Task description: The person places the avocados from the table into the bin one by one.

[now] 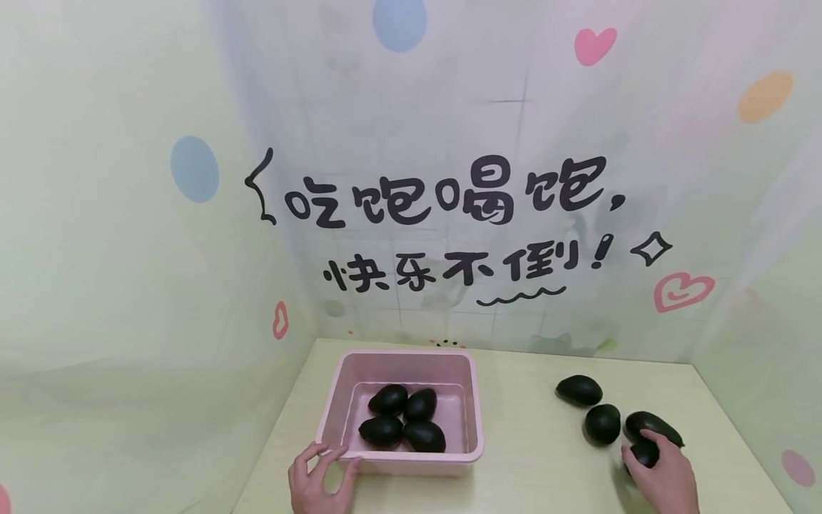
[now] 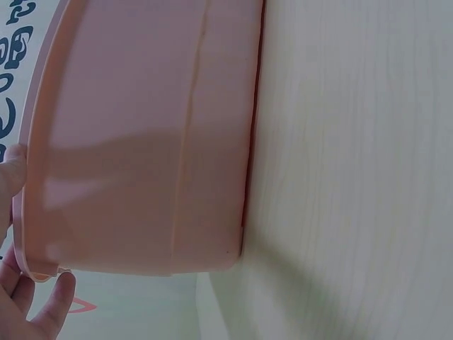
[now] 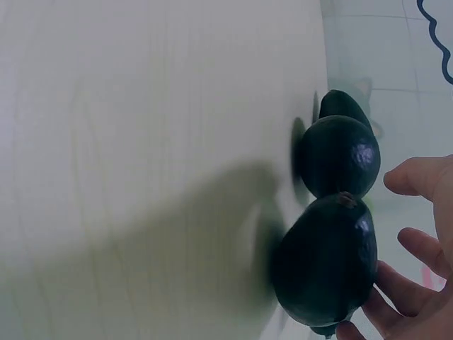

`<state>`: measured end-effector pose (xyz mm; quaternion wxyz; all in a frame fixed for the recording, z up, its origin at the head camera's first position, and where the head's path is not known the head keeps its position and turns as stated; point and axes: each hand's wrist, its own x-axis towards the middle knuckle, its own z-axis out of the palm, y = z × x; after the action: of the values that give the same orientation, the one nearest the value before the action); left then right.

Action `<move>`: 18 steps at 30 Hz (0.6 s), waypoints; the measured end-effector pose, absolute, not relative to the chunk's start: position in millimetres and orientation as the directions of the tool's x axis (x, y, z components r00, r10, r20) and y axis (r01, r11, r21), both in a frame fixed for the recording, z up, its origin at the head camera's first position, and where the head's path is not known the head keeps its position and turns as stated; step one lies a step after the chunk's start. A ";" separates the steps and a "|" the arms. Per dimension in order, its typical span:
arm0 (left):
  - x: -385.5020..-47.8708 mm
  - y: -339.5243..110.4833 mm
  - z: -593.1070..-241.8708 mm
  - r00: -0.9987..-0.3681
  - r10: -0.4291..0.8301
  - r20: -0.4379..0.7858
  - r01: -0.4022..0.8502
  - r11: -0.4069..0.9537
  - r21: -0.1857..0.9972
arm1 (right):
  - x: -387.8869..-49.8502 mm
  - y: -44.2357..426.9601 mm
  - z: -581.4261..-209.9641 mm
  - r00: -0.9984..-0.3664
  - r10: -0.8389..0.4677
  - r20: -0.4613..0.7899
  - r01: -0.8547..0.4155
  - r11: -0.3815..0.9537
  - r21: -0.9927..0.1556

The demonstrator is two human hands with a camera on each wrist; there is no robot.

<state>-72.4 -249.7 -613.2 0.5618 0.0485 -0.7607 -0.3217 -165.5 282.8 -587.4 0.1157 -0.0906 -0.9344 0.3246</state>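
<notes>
Avocados [image 1: 424, 436] sit four in the pink bin [image 1: 411, 468], its near-left rim pinched by your left grip [image 1: 318, 488], and four on the surface [image 1: 526, 435] to its right. Your right grip [image 1: 671, 477] is loosely parted around the nearest avocado [image 1: 645, 454]; picking up seems in hand, apparently calling for closing thumb and fingers.

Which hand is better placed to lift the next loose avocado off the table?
Probably the right. The right hand reaches around the nearest loose avocado, with three other loose avocados close by, while the left hand holds a corner of the pink plastic bin, farther away.
</notes>
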 end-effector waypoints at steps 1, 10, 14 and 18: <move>-72.3 -249.7 -613.3 -0.364 -0.438 0.822 0.288 0.787 0.546 | -165.8 283.8 -589.4 -0.956 0.244 0.161 0.093 0.775 -0.625; -71.4 -247.8 -611.3 -0.375 -0.448 0.811 0.284 0.778 0.561 | -165.9 293.2 -601.8 -0.953 0.295 0.073 0.199 0.786 -0.586; -67.7 -247.3 -610.5 -0.417 -0.463 0.782 0.258 0.765 0.590 | -165.1 296.2 -609.4 -0.950 0.311 0.007 0.253 0.787 -0.563; -69.5 -248.1 -611.6 -0.399 -0.456 0.796 0.278 0.767 0.578 | -163.8 293.1 -612.9 -0.940 0.336 -0.064 0.315 0.777 -0.545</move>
<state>-69.5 -248.1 -611.6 0.5451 0.0579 -0.7657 -0.3365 -163.8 293.1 -612.9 0.0186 -0.1728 -0.9424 0.2859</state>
